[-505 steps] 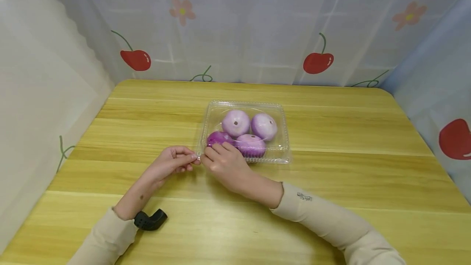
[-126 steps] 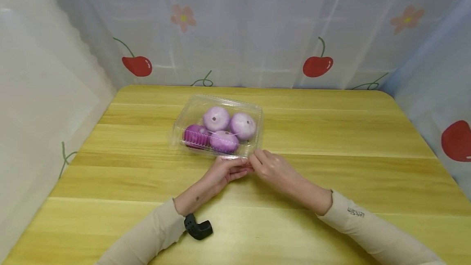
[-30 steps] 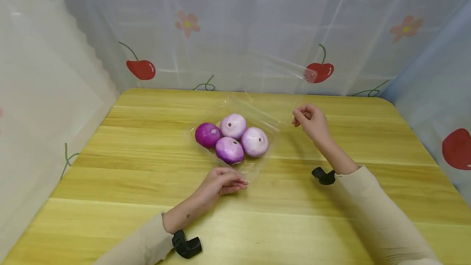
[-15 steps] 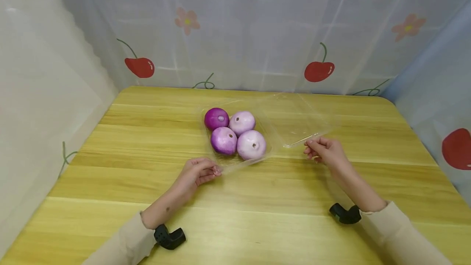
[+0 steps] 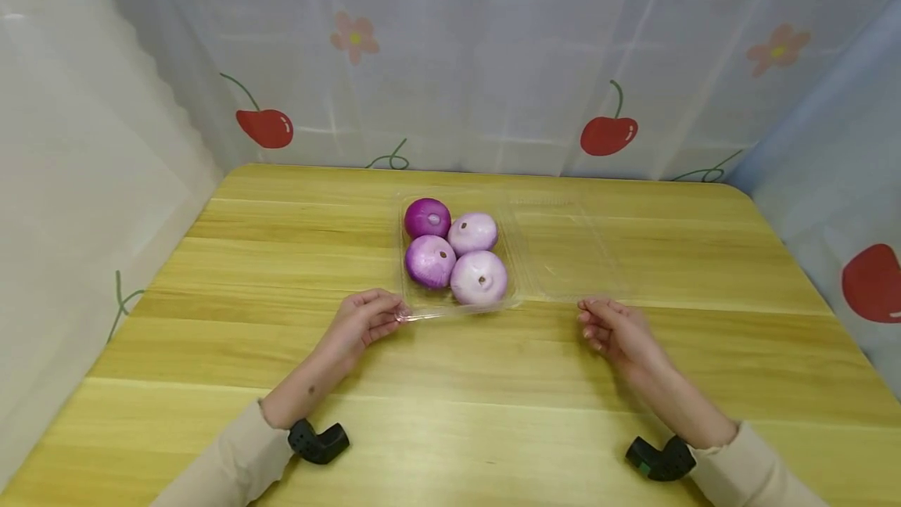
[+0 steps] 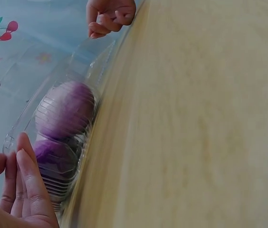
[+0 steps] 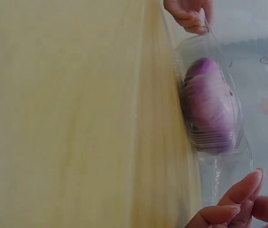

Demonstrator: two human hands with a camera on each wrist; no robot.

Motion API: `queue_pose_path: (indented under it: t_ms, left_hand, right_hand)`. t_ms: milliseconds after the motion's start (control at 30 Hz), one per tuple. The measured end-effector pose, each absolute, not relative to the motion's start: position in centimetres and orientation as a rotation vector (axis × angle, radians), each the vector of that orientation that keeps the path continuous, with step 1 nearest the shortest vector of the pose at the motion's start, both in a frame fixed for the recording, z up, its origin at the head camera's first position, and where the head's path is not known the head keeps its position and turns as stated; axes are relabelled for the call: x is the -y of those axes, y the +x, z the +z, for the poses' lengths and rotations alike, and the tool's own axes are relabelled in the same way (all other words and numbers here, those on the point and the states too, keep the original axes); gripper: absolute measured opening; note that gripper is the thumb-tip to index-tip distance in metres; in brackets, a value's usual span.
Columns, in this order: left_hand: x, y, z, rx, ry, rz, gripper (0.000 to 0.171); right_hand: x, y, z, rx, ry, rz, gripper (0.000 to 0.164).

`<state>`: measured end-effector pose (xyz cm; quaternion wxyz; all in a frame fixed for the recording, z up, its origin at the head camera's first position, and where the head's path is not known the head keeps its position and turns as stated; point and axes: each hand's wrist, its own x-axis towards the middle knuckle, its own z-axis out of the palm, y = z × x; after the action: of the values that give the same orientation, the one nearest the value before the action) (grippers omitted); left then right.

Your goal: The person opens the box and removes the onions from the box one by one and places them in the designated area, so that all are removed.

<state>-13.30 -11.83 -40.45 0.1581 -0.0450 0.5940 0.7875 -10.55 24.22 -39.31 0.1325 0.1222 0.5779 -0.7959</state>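
Observation:
A clear plastic clamshell container [image 5: 457,310] lies unfolded on the table, its lid [image 5: 570,257] laid out to the right of the base. Several peeled purple onions [image 5: 479,278] sit together in the base. My left hand [image 5: 359,323] pinches the base's front left corner; in the left wrist view the thumb and fingers meet at that rim beside the onions [image 6: 65,109]. At the lid's front edge, my right hand [image 5: 622,335] pinches the thin plastic between thumb and fingers. The right wrist view shows its fingertips [image 7: 255,178] against the lid's edge.
The wood-grain table [image 5: 450,413] spreads around the container. A white curtain [image 5: 450,61] printed with cherries and flowers hangs behind it and along both sides. A black device [image 5: 318,442] is strapped on each wrist.
The container was closed earlier. The lid has swung over to the right and down with my right hand. The base has turned, and my left hand has shifted left with its corner.

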Motion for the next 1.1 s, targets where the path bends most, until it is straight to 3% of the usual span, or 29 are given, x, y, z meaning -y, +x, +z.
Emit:
queue_pose_path:
  t_ms: [500,733,967,1100]
  left_hand:
    - [12.3,-13.8,-39.9,-1.713,-0.158,2.248,0.018]
    - [12.8,-14.0,-39.7,-1.761,-0.169,2.25,0.019]
    - [13.1,-13.9,-39.6,-1.827,-0.145,2.237,0.04]
    - [13.1,-13.9,-39.4,-1.823,-0.144,2.255,0.044]
  right_hand:
    - [-24.7,-9.7,-39.4,-1.661,0.334,-2.247,0.027]
    - [-25.6,-9.5,-37.4,-1.719,0.093,-2.309,0.024]
    - [-24.9,-11.0,-34.7,-1.758,-0.075,-2.385,0.015]
    - [-23.8,-12.5,-33.9,-1.74,-0.117,-2.403,0.022]
